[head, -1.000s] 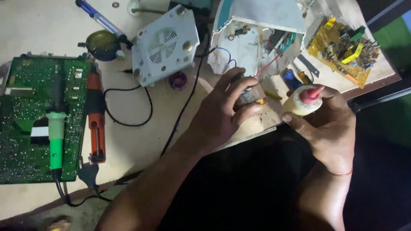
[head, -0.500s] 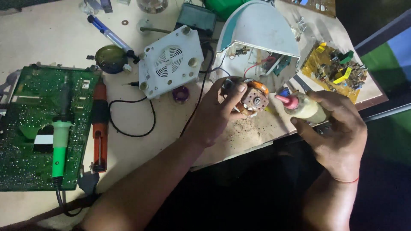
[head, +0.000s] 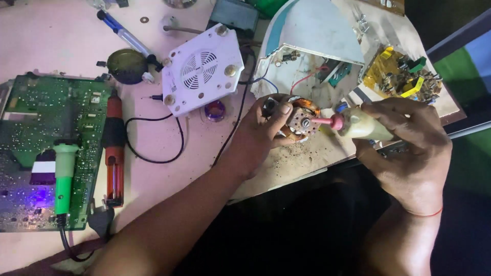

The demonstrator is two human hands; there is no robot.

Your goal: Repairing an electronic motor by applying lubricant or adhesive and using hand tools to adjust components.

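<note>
My left hand point(head: 263, 134) grips a small electric motor point(head: 300, 119) with copper windings, held just above the table's front edge. My right hand point(head: 406, 143) holds a small pale squeeze bottle point(head: 364, 124) with a pink nozzle. The nozzle tip touches the shaft at the motor's centre. Thin wires run from the motor up into an open white and teal appliance housing point(head: 312, 36) behind it.
A white vented cover point(head: 202, 66) lies left of the housing. A large green circuit board point(head: 46, 148) at the left carries a green soldering iron point(head: 64, 176), with an orange tool point(head: 114, 148) beside it. A yellow circuit board point(head: 404, 79) sits at the right.
My right hand brought the bottle from the table's right edge to the motor, its nozzle now at the shaft. My left hand turned the motor's face toward me.
</note>
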